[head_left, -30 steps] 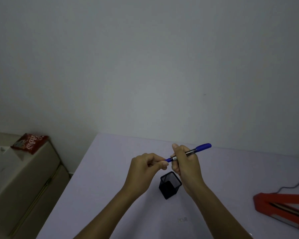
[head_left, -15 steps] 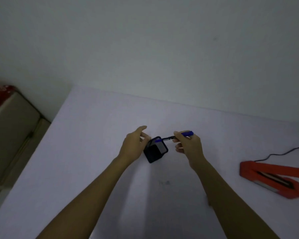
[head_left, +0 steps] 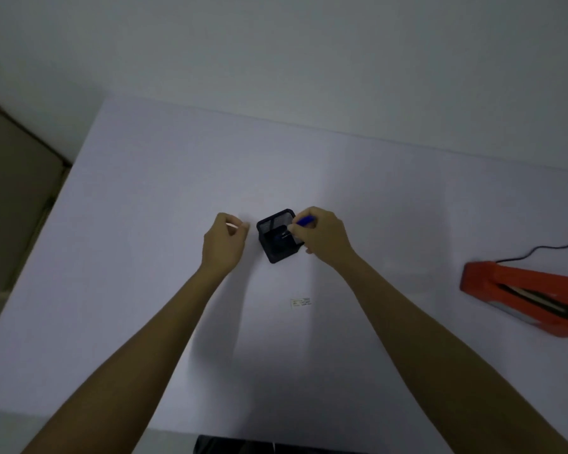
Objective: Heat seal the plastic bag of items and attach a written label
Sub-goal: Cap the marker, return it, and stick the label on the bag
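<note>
A black mesh pen holder point(head_left: 274, 229) stands in the middle of the white table point(head_left: 164, 204). My right hand point(head_left: 323, 235) holds a blue pen point(head_left: 305, 220) over the holder's mouth, its lower end inside the cup. My left hand point(head_left: 225, 245) hovers just left of the holder, fingers curled, with nothing visible in it. A small white written label point(head_left: 300, 302) lies flat on the table, nearer to me than the holder. The red heat sealer point(head_left: 518, 294) sits at the right edge. No plastic bag is in view.
A black cable point(head_left: 545, 249) runs from the sealer toward the right edge. A beige cardboard box point(head_left: 10, 191) stands off the table's left side. Something dark point(head_left: 259, 445) shows at the table's near edge. A plain wall rises behind the table.
The camera tilted downward. My hands came apart; the right hand lowered the pen from mid-air into the mesh holder, and the left hand let go and moved to the holder's left.
</note>
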Tool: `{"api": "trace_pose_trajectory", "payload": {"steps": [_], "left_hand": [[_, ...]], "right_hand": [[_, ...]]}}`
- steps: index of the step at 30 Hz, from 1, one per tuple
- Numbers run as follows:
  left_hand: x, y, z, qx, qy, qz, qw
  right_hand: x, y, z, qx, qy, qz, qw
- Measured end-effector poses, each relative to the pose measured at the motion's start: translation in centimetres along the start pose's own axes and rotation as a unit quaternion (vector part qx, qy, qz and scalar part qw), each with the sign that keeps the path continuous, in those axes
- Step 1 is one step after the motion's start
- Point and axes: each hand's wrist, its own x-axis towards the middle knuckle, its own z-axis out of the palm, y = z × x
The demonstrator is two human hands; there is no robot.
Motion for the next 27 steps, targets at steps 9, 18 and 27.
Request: {"api": "trace_pose_trajectory", "payload": {"steps": [9,18,27], "left_hand": [[-0.5,-0.5,2.2,-0.009,0.018,-0.061,0.998],[-2.0,-1.6,3.8,-0.021,0.062,-0.132,0.989],[-6.1,-4.4,8.5,0.182,-0.111,-0.035,0.976]], "right_hand": [[-0.4,0.8,-1.1,0.033,-0.048,0.011,0.998],[-4.4,6.6,-2.1,0.130,0.052,0.077,0.987],[-6.7,12.9,1.8,-0.038,-0.047,0.147,0.987]]}}
